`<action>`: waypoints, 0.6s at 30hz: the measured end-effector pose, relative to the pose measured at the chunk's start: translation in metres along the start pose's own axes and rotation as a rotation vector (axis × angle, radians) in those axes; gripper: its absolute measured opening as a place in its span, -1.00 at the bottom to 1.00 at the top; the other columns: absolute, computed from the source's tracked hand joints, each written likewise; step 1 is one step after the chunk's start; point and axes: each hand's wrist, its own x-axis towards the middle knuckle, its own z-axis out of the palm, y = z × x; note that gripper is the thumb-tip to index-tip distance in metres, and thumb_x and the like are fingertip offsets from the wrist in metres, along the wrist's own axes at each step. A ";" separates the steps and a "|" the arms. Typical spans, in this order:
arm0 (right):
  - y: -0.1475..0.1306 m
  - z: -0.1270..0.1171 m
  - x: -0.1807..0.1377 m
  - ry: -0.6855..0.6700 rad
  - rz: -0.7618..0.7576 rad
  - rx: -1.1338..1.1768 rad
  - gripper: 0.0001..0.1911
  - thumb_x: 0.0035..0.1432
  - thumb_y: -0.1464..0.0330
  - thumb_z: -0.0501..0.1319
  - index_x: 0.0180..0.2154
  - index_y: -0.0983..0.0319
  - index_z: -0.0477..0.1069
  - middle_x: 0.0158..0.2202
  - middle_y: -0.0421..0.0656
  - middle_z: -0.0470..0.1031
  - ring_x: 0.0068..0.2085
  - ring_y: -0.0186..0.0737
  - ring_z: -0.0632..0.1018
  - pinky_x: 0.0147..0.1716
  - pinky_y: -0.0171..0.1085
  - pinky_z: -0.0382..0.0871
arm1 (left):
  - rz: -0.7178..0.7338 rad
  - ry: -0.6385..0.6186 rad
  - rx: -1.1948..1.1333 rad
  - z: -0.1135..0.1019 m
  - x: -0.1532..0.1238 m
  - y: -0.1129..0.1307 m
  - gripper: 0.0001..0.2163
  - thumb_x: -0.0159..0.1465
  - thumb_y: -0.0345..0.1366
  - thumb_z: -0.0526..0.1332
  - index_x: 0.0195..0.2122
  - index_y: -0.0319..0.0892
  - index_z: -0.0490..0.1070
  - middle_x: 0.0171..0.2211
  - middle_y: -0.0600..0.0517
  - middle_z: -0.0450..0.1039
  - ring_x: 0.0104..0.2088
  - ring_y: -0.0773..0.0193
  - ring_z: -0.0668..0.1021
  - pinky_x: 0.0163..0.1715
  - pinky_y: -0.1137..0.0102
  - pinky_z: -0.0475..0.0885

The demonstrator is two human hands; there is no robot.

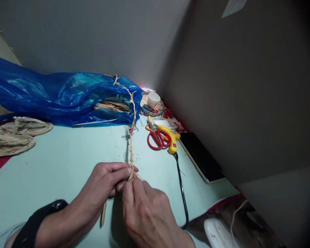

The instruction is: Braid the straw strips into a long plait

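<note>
A braided cord of pale straw-like strips [131,148] runs from the blue plastic bag [54,93] down the table toward me. My left hand [111,179] pinches the near end of this braid between thumb and fingers. Close beside it on the right, my right hand [147,210] has its fingers curled in on the loose strips just below the pinch; its fingertips are mostly hidden. One loose strip [103,213] hangs under my left hand. More dry strips [113,105] show through the bag's opening.
Right of the braid lie red-handled scissors [156,140] and a yellow glue gun [172,139] with a black cord. A dark-screened phone or tablet [201,156] sits along the right edge. Behind stands a white cup [153,99] in a woven tray. Woven straw pieces [12,139] lie left.
</note>
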 end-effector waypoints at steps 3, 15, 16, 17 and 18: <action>-0.006 0.010 0.001 0.071 -0.009 -0.044 -0.76 0.26 0.59 0.02 -0.11 0.43 0.40 -0.45 -0.02 0.45 -0.49 -0.12 0.46 -0.65 -0.24 0.22 | -0.021 0.007 -0.029 -0.001 -0.002 0.002 -0.76 0.06 -0.15 0.43 -0.33 -0.21 0.67 -0.47 0.01 0.57 -0.57 0.37 0.37 -0.59 0.48 0.15; 0.058 -0.019 0.018 -0.179 0.406 0.958 -0.76 0.43 0.21 0.11 -0.12 0.22 0.45 -0.22 -0.11 0.53 -0.19 -0.17 0.51 -0.19 -0.22 0.36 | 0.005 -0.017 -0.091 -0.005 -0.001 -0.002 -0.78 0.03 -0.16 0.48 -0.37 -0.18 0.68 -0.53 0.05 0.59 -0.39 0.21 0.58 -0.37 0.43 0.40; 0.060 -0.015 0.021 -0.242 0.418 1.095 -0.75 0.44 0.21 0.11 -0.17 0.22 0.45 -0.28 -0.16 0.52 -0.26 -0.23 0.50 -0.24 -0.27 0.34 | 0.015 0.003 -0.073 -0.005 -0.001 -0.001 -0.79 0.04 -0.16 0.48 -0.36 -0.17 0.68 -0.50 0.04 0.62 -0.35 0.17 0.59 -0.33 0.40 0.41; 0.060 -0.010 0.024 -0.273 0.431 1.212 -0.74 0.44 0.22 0.10 -0.22 0.22 0.44 -0.34 -0.19 0.49 -0.33 -0.29 0.46 -0.30 -0.31 0.31 | 0.030 0.021 -0.046 -0.006 0.000 -0.001 -0.80 0.04 -0.16 0.47 -0.36 -0.16 0.68 -0.49 0.04 0.63 -0.34 0.16 0.59 -0.32 0.38 0.41; 0.058 -0.004 0.026 -0.279 0.451 1.306 -0.73 0.44 0.23 0.10 -0.26 0.23 0.43 -0.39 -0.22 0.45 -0.41 -0.34 0.40 -0.37 -0.34 0.26 | 0.049 0.034 -0.019 -0.006 0.000 -0.002 -0.81 0.05 -0.17 0.46 -0.37 -0.16 0.67 -0.49 0.04 0.64 -0.34 0.16 0.58 -0.31 0.38 0.40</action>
